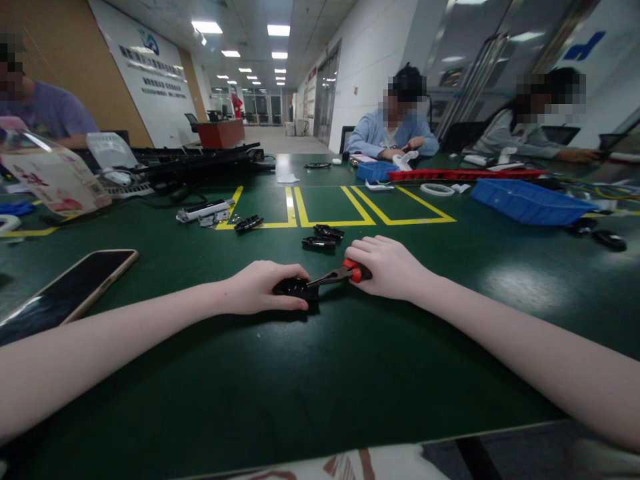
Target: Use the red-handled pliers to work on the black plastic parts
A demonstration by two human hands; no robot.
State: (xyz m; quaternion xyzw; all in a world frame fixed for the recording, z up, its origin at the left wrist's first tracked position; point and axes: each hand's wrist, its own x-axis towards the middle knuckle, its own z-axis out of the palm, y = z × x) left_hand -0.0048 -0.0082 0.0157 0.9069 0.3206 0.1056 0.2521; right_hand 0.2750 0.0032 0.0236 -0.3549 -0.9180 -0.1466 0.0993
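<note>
My left hand grips a small black plastic part between thumb and fingers, low over the green tabletop. In my right hand is a pair of long-nose pliers with red and black handles, its fingers wrapped round them. The pliers' tips point left and meet the top of the black part. Whether the jaws clamp anything there is too small to tell. Just beyond, two similar black pieces lie close together, and another black piece rests farther left by the yellow tape.
A phone lies by my left forearm. Silver metal parts and a plastic bag are at the left. A blue bin and a red strip stand at the right. People sit across the green table.
</note>
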